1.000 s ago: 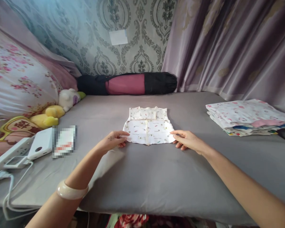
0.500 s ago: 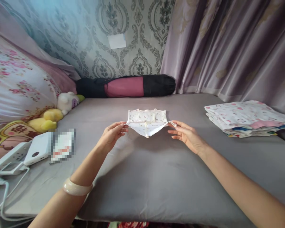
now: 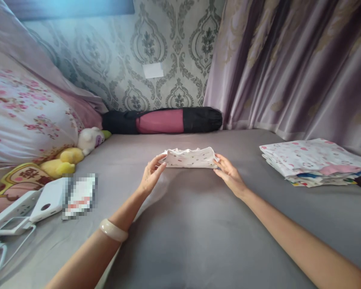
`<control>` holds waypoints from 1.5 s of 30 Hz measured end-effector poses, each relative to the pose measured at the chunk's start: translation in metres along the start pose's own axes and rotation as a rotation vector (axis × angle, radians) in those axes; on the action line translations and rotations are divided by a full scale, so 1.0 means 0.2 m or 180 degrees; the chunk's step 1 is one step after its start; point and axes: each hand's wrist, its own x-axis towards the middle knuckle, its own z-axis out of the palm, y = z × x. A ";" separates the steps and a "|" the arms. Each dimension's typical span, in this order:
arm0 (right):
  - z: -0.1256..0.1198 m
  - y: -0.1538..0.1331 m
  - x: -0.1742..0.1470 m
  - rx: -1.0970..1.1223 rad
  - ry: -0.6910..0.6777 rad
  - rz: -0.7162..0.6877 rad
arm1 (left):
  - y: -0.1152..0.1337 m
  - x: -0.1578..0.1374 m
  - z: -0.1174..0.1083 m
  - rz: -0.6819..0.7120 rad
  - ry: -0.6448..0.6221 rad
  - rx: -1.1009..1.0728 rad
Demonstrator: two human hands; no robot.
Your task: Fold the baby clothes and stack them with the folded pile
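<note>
A small white garment [image 3: 190, 159] with a tiny coloured print lies folded into a low strip on the grey bed sheet. My left hand [image 3: 153, 171] pinches its left end between thumb and fingers. At the opposite end, my right hand [image 3: 229, 175] has its thumb in front of the cloth and its fingers behind. The upper edge of the garment stands slightly raised between both hands. On my left wrist is a pale bangle [image 3: 113, 230].
A stack of folded printed cloths [image 3: 315, 160] lies at the right. Along the back wall rests a black and pink roll [image 3: 161, 121]. The left side holds plush toys [image 3: 63, 160], a white power strip [image 3: 15, 210], a white box-shaped device [image 3: 49, 200] with cables, and a blurred packet [image 3: 80, 196].
The garment's pointed lower flap has been folded up and away, leaving a straight front edge. Both hands moved from the flap's corners to the strip's ends. The camera view tilted upward.
</note>
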 end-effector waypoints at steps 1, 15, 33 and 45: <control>0.00 0.02 0.01 -0.0041 0.0020 -0.0039 | -0.01 0.00 0.00 0.0051 -0.0016 0.0216; 0.01 0.15 0.13 -0.1109 0.0094 0.0129 | -0.16 0.13 0.05 0.0980 -0.0540 0.1952; 0.10 0.12 0.23 -0.2006 -0.0109 0.0583 | -0.28 0.29 0.14 0.0754 -0.0738 0.2414; 0.16 0.17 0.27 -0.2981 -0.0269 0.0789 | -0.29 0.29 0.17 0.0302 -0.0710 0.2890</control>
